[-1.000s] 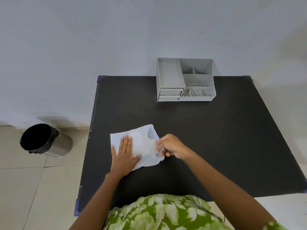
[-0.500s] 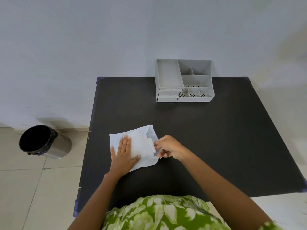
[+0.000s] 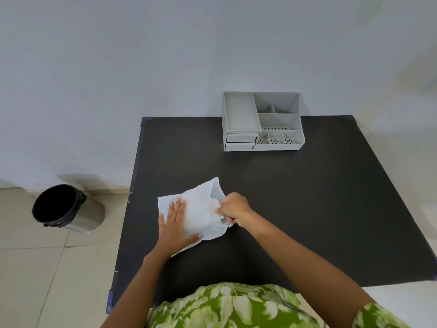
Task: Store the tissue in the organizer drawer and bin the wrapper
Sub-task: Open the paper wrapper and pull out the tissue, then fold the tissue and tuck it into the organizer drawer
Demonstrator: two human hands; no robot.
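Note:
A white tissue [image 3: 198,209] lies spread on the black table [image 3: 295,197], near its left side. My left hand [image 3: 173,227] presses flat on the tissue's left part, fingers apart. My right hand [image 3: 233,209] is closed at the tissue's right edge, pinching a small clear wrapper [image 3: 223,220] that sticks out under the fist. The grey organizer [image 3: 262,121] stands at the table's far edge, its two small drawers [image 3: 241,142] shut at the lower left.
A steel bin with a black liner [image 3: 63,208] stands on the tiled floor left of the table. A white wall runs behind the table. My green patterned top fills the bottom of the view.
My right hand has shifted slightly along the tissue's right edge, and the tissue there is more bunched. My left hand stays flat in place.

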